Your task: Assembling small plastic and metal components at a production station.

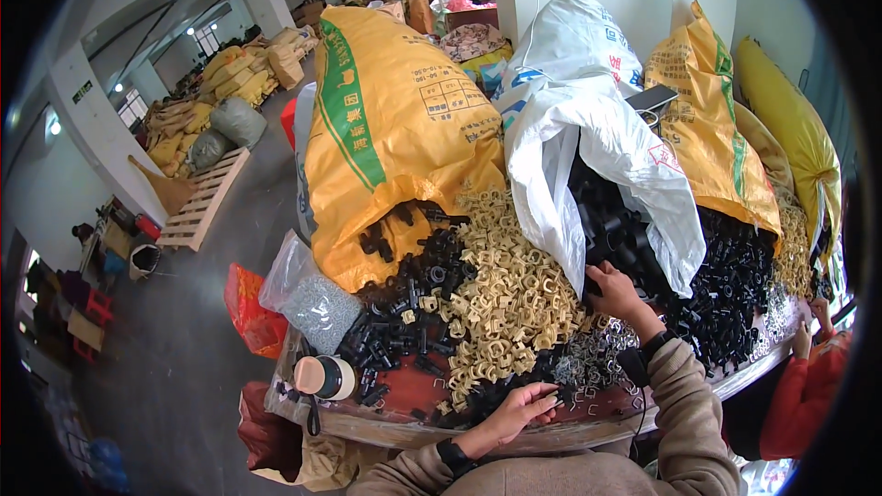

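My left hand (520, 413) is low over the front of the table, its thumb and fingers pinched together beside small black parts. What it holds is too small to name. My right hand (617, 293) reaches to the mouth of the white woven sack (588, 142), its fingers curled against the black plastic parts (614, 230) spilling from it; whatever is in them is hidden. Left of that hand spreads a heap of beige plastic clips (505, 303). Between my hands lies a pile of U-shaped metal pieces (602, 358).
An orange sack (404, 110) lies at the left, with a bag of small grey pieces (322, 312) and a lidded cup (324, 377) near the table's edge (395, 427). Another orange sack (707, 119) and more black parts (726, 294) are at right, beside a red-sleeved co-worker (808, 395).
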`<state>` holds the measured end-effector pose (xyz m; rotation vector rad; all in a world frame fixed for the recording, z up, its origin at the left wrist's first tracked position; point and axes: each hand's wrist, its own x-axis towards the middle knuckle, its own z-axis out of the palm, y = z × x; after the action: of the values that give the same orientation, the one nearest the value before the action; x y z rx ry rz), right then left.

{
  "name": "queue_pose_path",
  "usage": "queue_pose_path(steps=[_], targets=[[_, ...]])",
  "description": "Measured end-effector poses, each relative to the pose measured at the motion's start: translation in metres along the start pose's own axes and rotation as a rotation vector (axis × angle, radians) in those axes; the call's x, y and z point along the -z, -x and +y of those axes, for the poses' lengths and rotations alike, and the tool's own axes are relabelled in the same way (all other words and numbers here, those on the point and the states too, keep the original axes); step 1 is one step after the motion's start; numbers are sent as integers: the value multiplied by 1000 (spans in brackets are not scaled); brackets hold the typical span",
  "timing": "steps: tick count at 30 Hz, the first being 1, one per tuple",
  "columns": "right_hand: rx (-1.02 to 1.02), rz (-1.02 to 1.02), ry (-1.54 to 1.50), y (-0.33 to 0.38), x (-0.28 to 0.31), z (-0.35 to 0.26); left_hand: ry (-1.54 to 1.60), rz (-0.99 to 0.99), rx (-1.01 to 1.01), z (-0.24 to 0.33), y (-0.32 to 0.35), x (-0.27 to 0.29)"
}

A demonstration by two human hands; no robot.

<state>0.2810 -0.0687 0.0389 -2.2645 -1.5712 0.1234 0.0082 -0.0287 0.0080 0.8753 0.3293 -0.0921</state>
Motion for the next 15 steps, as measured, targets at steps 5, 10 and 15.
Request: queue_pose_path(steps=[5, 10, 15], targets=[[111, 47, -197, 0, 4, 9, 8, 52, 19, 0, -5, 5], [62, 134, -434, 5, -2, 22, 55, 72, 29, 1, -6, 5], [-21, 364, -904, 32, 8, 15, 58, 76, -10, 1, -3, 5]])
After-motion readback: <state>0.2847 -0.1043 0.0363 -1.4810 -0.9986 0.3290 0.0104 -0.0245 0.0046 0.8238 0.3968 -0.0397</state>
